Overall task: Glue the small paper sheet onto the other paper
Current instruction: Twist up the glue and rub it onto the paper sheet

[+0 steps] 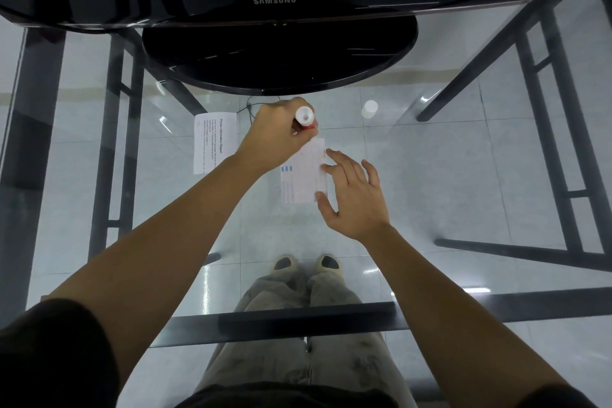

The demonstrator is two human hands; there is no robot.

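A small white paper sheet (303, 175) with blue marks lies on the glass table near the middle. My right hand (354, 195) rests on its right edge, fingers spread, pinning it flat. Just above the sheet's far end, my left hand (275, 136) grips a white glue stick (304, 117) with a red band, its end pointing up toward the camera. A second white paper (212, 142) with printed text lies to the left, partly hidden behind my left wrist.
A black Samsung monitor (275, 0) on a round black base (278, 60) stands at the far edge of the glass table (463, 159). A small white cap (369, 108) stands to the right of the glue stick. Table legs, tiled floor and my feet show through the glass.
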